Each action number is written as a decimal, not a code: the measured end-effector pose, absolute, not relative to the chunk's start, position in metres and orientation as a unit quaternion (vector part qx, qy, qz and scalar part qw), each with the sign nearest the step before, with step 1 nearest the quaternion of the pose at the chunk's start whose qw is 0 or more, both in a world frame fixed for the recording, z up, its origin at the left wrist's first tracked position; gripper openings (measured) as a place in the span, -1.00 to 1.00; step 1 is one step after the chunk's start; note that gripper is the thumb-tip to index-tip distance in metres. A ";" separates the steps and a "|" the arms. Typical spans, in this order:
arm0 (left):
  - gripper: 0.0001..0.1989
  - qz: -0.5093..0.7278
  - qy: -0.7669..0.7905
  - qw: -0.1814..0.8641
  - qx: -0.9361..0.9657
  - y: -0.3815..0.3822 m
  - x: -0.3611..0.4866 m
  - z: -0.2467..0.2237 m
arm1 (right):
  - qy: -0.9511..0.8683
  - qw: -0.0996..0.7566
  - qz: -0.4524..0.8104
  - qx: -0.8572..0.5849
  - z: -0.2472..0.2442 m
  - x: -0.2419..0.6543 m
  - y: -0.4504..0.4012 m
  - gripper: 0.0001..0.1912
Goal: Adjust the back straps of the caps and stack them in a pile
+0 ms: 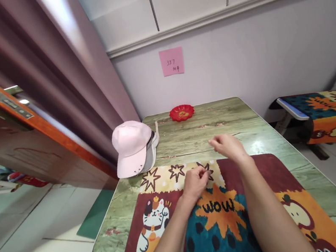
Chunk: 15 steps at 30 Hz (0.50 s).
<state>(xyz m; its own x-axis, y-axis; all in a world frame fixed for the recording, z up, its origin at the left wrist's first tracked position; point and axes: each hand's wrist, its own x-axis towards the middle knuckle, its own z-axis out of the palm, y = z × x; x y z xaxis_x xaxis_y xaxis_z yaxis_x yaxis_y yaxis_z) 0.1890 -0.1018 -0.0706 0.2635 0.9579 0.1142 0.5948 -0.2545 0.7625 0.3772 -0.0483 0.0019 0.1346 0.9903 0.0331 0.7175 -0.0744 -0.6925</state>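
Low over the cream, star-patterned part of a colourful mat (191, 229), my left hand (196, 182) is closed, thumb and fingertips pinched together. Anything in that pinch is too small to make out. My right hand (227, 146) is held a little farther off and to the right, above the mat's far edge. Its fingers are curled in and closed, and what they hold, if anything, is hidden. The two hands are apart. A cartoon cat, an orange burst reading "WOW" and apples decorate the mat.
A pink cap (131, 145) rests on other caps at the left edge of the wood-patterned table (186, 140). A red scalloped dish (181, 113) stands at the back. A pink note (172, 61) is on the wall. Another mat-covered surface (332, 128) stands at right.
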 end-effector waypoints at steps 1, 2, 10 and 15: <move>-0.67 0.295 0.526 0.331 0.726 -0.102 0.193 -0.069 | -0.629 0.250 0.225 -0.701 0.002 0.373 -0.049 -0.60; -0.65 0.299 0.525 0.356 0.713 -0.100 0.195 -0.065 | -0.634 0.234 0.223 -0.703 0.003 0.369 -0.050 -0.58; -0.44 0.448 0.537 0.441 0.563 -0.062 0.189 0.010 | -0.551 0.478 0.226 -0.646 0.032 0.345 -0.062 -0.26; -0.21 0.493 0.554 0.442 0.504 -0.050 0.202 0.043 | -0.531 0.523 0.307 -0.592 0.027 0.345 -0.061 -0.20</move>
<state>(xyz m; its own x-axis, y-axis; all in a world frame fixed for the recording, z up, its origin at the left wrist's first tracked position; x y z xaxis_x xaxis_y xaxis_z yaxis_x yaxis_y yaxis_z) 0.2018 -0.0502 0.0431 -0.1017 0.9948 0.0068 0.1224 0.0057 0.9925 0.3453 -0.0612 0.0274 0.2477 0.9498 0.1910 0.3070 0.1100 -0.9453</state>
